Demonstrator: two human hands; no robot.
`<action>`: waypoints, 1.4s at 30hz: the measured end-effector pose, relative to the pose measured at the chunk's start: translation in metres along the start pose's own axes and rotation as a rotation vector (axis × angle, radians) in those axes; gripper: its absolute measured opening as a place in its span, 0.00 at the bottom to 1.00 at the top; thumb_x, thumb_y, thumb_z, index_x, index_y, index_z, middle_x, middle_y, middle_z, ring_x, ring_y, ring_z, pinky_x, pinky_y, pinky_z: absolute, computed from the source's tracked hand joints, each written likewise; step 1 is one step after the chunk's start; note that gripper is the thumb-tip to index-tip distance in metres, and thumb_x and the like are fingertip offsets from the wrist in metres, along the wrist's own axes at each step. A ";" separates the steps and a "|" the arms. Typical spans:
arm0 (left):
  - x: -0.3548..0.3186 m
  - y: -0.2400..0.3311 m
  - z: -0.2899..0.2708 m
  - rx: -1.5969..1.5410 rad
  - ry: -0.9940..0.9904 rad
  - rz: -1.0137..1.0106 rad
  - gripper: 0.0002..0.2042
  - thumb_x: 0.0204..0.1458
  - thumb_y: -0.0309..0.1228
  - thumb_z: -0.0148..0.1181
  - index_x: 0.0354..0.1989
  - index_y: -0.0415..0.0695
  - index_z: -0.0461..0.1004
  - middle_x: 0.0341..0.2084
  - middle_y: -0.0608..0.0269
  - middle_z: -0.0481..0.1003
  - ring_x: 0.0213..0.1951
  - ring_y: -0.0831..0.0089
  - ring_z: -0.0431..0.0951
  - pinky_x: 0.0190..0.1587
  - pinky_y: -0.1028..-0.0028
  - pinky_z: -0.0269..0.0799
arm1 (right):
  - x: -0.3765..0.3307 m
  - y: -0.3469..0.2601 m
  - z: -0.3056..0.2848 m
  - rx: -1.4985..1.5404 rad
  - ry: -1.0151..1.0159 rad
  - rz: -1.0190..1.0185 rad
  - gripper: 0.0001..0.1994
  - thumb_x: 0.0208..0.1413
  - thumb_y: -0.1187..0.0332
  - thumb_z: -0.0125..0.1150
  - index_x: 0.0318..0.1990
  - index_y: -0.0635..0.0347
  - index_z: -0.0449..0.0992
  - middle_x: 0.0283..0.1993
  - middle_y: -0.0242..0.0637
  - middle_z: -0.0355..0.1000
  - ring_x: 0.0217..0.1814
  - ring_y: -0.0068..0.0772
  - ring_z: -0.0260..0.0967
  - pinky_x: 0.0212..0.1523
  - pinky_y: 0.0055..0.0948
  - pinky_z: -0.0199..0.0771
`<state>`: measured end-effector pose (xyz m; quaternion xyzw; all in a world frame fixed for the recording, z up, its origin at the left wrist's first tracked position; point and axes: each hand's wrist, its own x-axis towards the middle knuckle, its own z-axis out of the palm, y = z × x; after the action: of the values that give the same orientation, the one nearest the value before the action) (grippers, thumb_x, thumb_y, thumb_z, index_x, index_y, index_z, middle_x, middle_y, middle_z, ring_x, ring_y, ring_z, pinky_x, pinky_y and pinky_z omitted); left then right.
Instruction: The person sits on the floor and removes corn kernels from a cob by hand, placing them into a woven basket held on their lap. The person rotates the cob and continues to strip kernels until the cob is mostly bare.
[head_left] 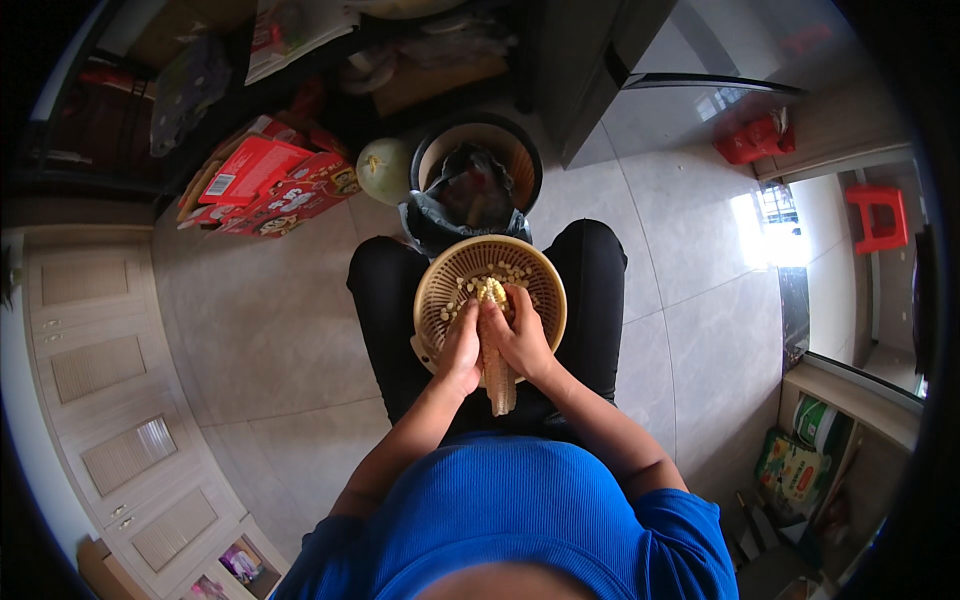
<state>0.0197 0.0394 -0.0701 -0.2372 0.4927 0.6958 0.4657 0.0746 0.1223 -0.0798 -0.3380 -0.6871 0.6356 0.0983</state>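
Both my hands grip one corn cob (499,378) over a yellow-tan plastic basket (558,285) that rests on my lap. Most of the cob is stripped bare, and its bare end points back toward my body. Yellow kernels remain at the far tip. My left hand (462,345) closes round the cob's left side. From the right, my right hand (524,335) wraps it, with the thumbs close together near the kernels. Loose corn kernels (512,273) lie scattered in the basket, partly hidden under my hands.
Beyond my knees stands a round bin (532,165) with a dark bag (425,222) over its rim. A pale green melon (384,172) and red cardboard boxes (290,190) sit left of it. A red stool (878,218) is at the far right, cabinets (105,370) at the left.
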 end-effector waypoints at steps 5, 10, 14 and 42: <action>0.007 -0.010 -0.012 -0.008 -0.059 0.066 0.18 0.58 0.41 0.42 0.53 0.44 0.61 0.46 0.64 0.66 0.48 0.74 0.66 0.51 0.73 0.62 | -0.003 0.024 -0.001 0.058 0.026 -0.046 0.14 0.58 0.69 0.42 0.47 0.69 0.65 0.39 0.49 0.69 0.40 0.36 0.68 0.44 0.30 0.67; 0.005 -0.002 -0.018 -0.016 -0.114 0.114 0.18 0.58 0.40 0.44 0.51 0.43 0.62 0.45 0.63 0.66 0.47 0.75 0.66 0.51 0.73 0.62 | 0.003 0.033 -0.007 0.125 0.014 0.073 0.12 0.56 0.74 0.40 0.42 0.69 0.69 0.37 0.45 0.71 0.40 0.35 0.69 0.44 0.28 0.67; 0.000 0.004 -0.017 -0.047 -0.093 0.071 0.18 0.58 0.42 0.43 0.51 0.43 0.63 0.45 0.63 0.66 0.47 0.74 0.66 0.51 0.71 0.62 | 0.003 0.011 -0.010 0.120 -0.030 0.084 0.12 0.58 0.69 0.44 0.43 0.66 0.71 0.35 0.38 0.72 0.37 0.27 0.67 0.41 0.23 0.67; 0.001 -0.014 -0.004 -0.005 -0.226 0.179 0.22 0.59 0.48 0.35 0.56 0.47 0.56 0.50 0.63 0.61 0.53 0.74 0.61 0.55 0.72 0.58 | 0.009 -0.009 -0.007 0.538 -0.244 0.258 0.12 0.58 0.66 0.49 0.45 0.61 0.61 0.42 0.38 0.66 0.45 0.23 0.61 0.46 0.23 0.63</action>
<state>0.0314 0.0375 -0.0784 -0.1138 0.4545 0.7581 0.4536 0.0685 0.1335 -0.0733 -0.3057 -0.4527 0.8374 0.0197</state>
